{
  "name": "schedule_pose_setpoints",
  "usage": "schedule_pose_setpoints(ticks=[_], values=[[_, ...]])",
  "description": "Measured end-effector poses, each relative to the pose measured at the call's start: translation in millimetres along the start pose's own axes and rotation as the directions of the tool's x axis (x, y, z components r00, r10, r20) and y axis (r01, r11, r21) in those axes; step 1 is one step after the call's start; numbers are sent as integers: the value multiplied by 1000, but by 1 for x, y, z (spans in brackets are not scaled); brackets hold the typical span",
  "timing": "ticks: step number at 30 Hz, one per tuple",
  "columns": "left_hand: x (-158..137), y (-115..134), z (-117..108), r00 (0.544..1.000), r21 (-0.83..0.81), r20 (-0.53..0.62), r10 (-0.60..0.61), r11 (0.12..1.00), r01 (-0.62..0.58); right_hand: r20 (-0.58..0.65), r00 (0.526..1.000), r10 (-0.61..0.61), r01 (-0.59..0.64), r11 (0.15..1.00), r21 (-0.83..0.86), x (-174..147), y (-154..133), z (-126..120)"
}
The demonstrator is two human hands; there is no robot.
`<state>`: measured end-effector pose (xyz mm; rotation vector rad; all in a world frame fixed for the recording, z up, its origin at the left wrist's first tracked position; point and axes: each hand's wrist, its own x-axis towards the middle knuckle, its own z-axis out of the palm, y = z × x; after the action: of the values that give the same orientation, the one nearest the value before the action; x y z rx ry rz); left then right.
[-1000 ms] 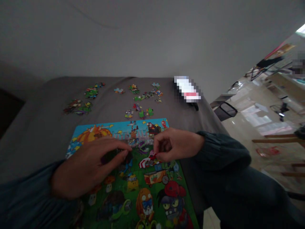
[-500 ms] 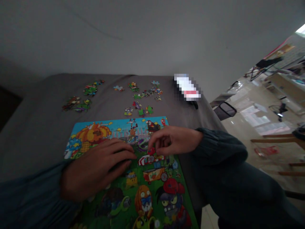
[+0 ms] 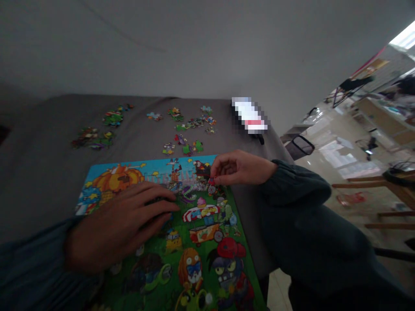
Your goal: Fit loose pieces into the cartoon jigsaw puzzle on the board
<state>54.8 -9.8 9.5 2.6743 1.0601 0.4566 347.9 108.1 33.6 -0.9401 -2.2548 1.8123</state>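
Observation:
A colourful cartoon jigsaw puzzle (image 3: 181, 270) lies in front of me, with a pumpkin at its upper left and a food cart at its right. My left hand (image 3: 126, 218) rests palm down across its left half, fingers stretched out and holding nothing. Near the upper right edge, my right hand (image 3: 235, 168) pinches a small puzzle piece (image 3: 212, 181) with red on it between thumb and fingertips. The fingers partly hide this piece, and I cannot tell whether it touches the puzzle.
Loose puzzle pieces (image 3: 191, 149) lie beyond the puzzle on the grey cloth (image 3: 139, 144), with more piles (image 3: 92, 138) at the left. A phone (image 3: 249, 115) with a blurred screen stands at the back right. Past the table's right edge is a chair (image 3: 300, 147).
My right hand has moved up and away from the food cart to the puzzle's upper right edge, carrying the piece. My left hand stays on the puzzle. The view has shifted slightly.

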Motion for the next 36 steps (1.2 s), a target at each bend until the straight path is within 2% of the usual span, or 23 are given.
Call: schedule_pose_setpoints(ticks=[4, 9, 11, 15, 18, 22, 25, 31, 36], values=[[-1, 3, -1, 999, 23, 13, 32, 999, -32, 131, 990, -52, 59, 997, -49, -1, -1, 3], [0, 9, 2, 999, 28, 13, 33, 999, -33, 286, 951, -114, 167, 972, -167, -4, -7, 9], [0, 10, 3, 999, 21, 11, 32, 999, -32, 323, 942, -90, 149, 975, -164, -6, -9, 10], [0, 11, 6, 999, 14, 3, 44, 999, -44, 358, 933, 26, 17, 993, -117, -10, -13, 14], [-1, 13, 7, 999, 11, 7, 48, 999, -48, 413, 905, 103, -64, 992, -108, -12, -14, 17], [-1, 13, 7, 998, 14, 12, 56, 998, -56, 479, 864, 151, -95, 986, -141, -11, -14, 23], [-2, 12, 9, 999, 9, 13, 45, 999, -45, 495, 855, 154, -78, 982, -170, -11, -14, 24], [-1, 10, 10, 997, 7, 0, 73, 997, -73, 527, 849, 41, 77, 976, -201, -15, -15, 24], [-2, 10, 9, 998, -7, 12, 66, 998, -66, 547, 836, 43, -12, 998, -61, -17, -19, 23]])
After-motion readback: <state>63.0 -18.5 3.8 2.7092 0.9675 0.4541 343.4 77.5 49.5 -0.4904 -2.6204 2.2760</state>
